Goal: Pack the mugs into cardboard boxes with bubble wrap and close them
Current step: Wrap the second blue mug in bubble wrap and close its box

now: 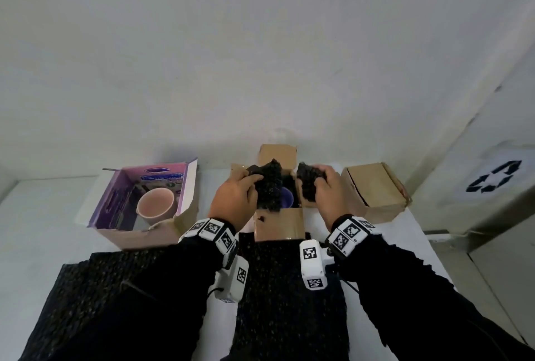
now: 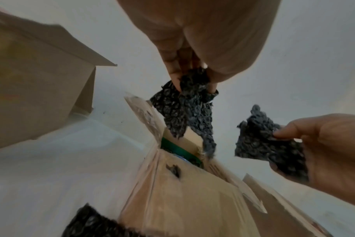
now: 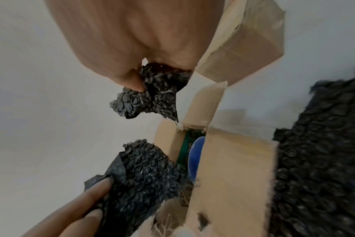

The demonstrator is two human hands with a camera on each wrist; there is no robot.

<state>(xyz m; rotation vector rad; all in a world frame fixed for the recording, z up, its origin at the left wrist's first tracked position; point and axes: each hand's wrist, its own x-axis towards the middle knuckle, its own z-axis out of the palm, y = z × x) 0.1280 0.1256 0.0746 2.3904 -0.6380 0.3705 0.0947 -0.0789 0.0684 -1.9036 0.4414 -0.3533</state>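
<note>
While the left hand (image 1: 234,192) pinches one black piece of bubble wrap (image 1: 269,187) between thumb and curled fingers, the right hand (image 1: 328,187) grips a second black piece (image 1: 307,184) in the same way, both just above the open cardboard box (image 1: 279,223) at the centre of the frame. A blue mug (image 1: 287,198) stands inside this box, partly hidden by the wrap. In the left part of the frame a pink mug (image 1: 156,204) sits in a purple-lined box (image 1: 139,233), a closed brown box (image 1: 376,189) stands at the right, and large sheets of black bubble wrap (image 1: 289,288) lie on the white table (image 1: 43,230) in the lower part.
</note>
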